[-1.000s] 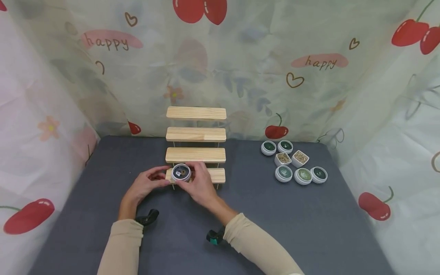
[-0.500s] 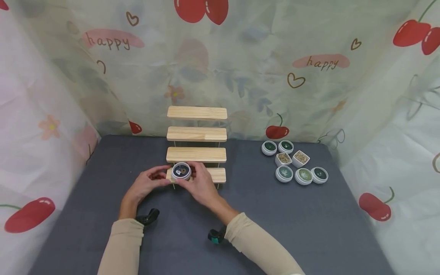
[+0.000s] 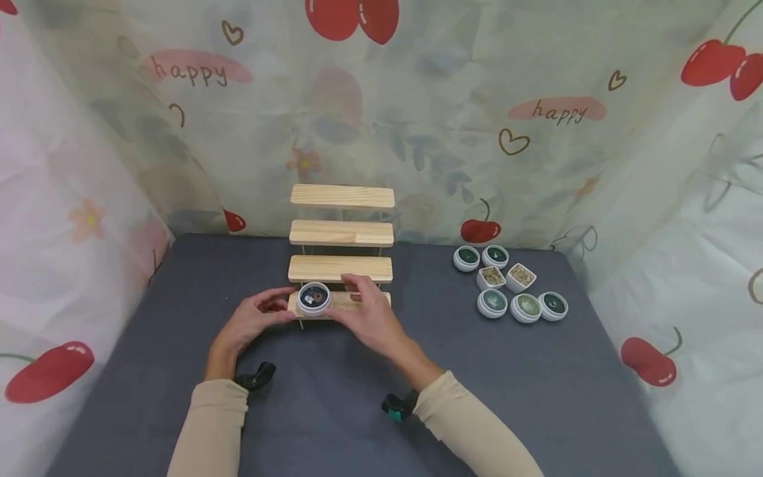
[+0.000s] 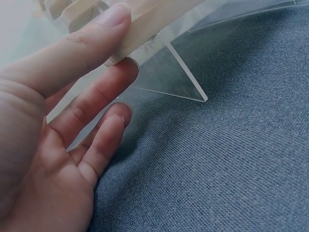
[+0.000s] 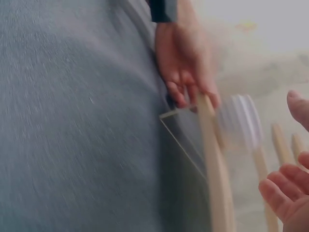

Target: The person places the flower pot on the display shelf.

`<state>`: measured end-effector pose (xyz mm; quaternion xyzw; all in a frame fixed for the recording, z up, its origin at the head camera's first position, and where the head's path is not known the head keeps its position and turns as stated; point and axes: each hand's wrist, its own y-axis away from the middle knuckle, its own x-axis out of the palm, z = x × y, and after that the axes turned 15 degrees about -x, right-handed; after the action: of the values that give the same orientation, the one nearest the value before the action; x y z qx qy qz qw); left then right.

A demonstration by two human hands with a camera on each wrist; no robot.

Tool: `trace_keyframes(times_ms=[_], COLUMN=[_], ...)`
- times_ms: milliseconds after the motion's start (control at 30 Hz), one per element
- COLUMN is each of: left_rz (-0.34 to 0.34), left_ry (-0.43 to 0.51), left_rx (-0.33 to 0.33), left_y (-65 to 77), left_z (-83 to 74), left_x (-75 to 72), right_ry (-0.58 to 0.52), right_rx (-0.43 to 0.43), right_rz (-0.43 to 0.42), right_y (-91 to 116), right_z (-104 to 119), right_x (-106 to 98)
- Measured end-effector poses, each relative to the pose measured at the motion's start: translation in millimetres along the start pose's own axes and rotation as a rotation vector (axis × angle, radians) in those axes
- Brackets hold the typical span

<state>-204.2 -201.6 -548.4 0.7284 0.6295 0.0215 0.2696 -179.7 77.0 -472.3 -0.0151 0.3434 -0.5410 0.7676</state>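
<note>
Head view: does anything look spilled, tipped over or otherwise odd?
Nothing stands out. The round pot sits upright near the left end of the lowest step of the wooden stand, and no spill shows on the table. The two square tubs are turned at different angles, but both stand upright.

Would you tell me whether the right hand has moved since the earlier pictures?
Yes; judged against the lowest wooden shelf in the head view, the right hand has shifted rightward, away from the white jar.
</note>
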Motion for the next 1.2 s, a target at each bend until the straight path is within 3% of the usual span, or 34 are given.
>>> trace_keyframes(times_ms=[267, 400, 733, 1200], left_rz=[0.018, 0.018, 0.005, 0.008], left_ry=[0.001, -0.004, -0.030, -0.040], left_rx=[0.009, 0.010, -0.005, -0.023], left_y=[-0.7, -0.8, -1.3, 0.9], left_z=[1.2, 1.0, -3.2, -2.3], left_x=[2.0, 2.3, 0.2, -1.9], right_ry=[0.071, 0.119, 0.223, 0.293], right_rx=[-0.065, -0.054, 0.071, 0.282], right_rz=[-0.095, -0.166, -0.280, -0.393], right_y=[13, 21, 47, 83], right_z=[-9, -19, -48, -82], right_x=[-47, -74, -129, -168])
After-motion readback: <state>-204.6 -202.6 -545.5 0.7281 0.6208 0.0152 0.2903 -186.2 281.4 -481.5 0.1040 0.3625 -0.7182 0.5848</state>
